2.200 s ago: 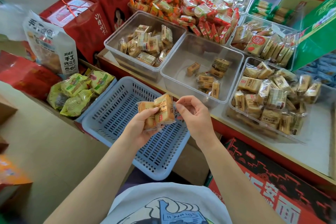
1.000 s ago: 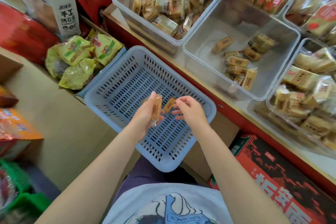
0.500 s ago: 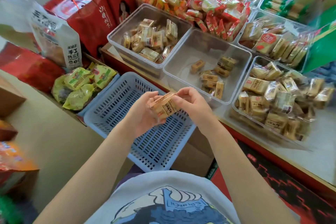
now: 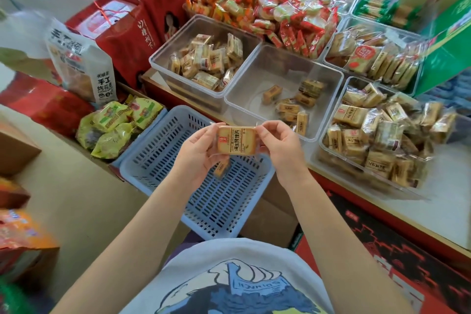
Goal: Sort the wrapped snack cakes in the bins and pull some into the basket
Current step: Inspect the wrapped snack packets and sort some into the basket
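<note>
— Pinching the tan plastic-wrapped snack cake (image 4: 236, 141) at both ends, left hand (image 4: 197, 153) and right hand (image 4: 281, 146) hold it above the blue slotted plastic basket (image 4: 163, 145).

— Slippery wrap; loosened fingers might drop it outside.

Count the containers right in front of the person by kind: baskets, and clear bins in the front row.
blue basket: 1
front-row clear bins: 3, namely left, middle and right
Total: 4
</note>
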Action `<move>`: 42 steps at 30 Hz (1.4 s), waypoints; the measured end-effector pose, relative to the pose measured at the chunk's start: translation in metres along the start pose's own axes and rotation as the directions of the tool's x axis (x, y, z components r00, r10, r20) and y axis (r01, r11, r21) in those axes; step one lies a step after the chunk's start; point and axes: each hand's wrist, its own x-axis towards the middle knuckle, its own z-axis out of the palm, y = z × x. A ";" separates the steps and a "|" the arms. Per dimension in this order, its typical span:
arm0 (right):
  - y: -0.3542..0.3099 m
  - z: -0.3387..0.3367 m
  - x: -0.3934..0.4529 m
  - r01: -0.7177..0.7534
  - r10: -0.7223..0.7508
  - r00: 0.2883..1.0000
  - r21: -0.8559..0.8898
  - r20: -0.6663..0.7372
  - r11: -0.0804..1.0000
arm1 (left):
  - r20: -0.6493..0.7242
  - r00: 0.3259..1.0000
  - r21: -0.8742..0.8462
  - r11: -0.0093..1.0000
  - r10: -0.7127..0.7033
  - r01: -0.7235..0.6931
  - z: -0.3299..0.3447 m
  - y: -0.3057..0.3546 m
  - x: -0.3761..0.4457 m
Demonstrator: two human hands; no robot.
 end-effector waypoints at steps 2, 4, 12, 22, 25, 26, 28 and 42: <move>0.000 0.001 -0.001 0.005 -0.006 1.000 -0.014 -0.030 1.000 | -0.058 0.998 0.031 0.999 0.013 -0.011 0.003 0.000 -0.002; 0.002 0.004 -0.003 0.015 -0.017 0.998 -0.044 -0.057 0.999 | -0.142 0.987 0.125 0.991 0.071 -0.053 0.008 0.000 -0.003; 0.007 0.012 -0.010 0.071 -0.104 0.985 -0.227 -0.135 0.971 | -0.197 0.953 0.337 0.929 0.231 -0.155 0.018 -0.006 -0.005; 0.003 0.012 -0.010 -0.012 -0.005 0.973 -0.075 -0.231 0.997 | -0.154 0.944 0.471 0.862 0.290 -0.188 0.018 -0.005 -0.001; -0.004 0.008 -0.012 -0.113 0.126 0.978 0.082 -0.168 0.990 | -0.071 0.992 0.187 0.979 0.101 -0.086 0.021 0.005 -0.009; -0.004 0.007 -0.013 -0.122 0.139 0.980 0.128 -0.140 0.984 | -0.036 0.997 0.129 0.989 0.075 -0.070 0.021 0.008 -0.011; -0.005 0.008 -0.015 -0.120 0.142 0.982 0.173 -0.126 0.978 | 0.008 0.997 0.091 0.993 0.075 -0.075 0.021 0.009 -0.013; -0.008 0.003 0.001 -0.103 0.160 0.956 0.231 -0.245 0.967 | 0.149 0.988 0.187 0.982 -0.050 0.021 0.015 0.004 0.000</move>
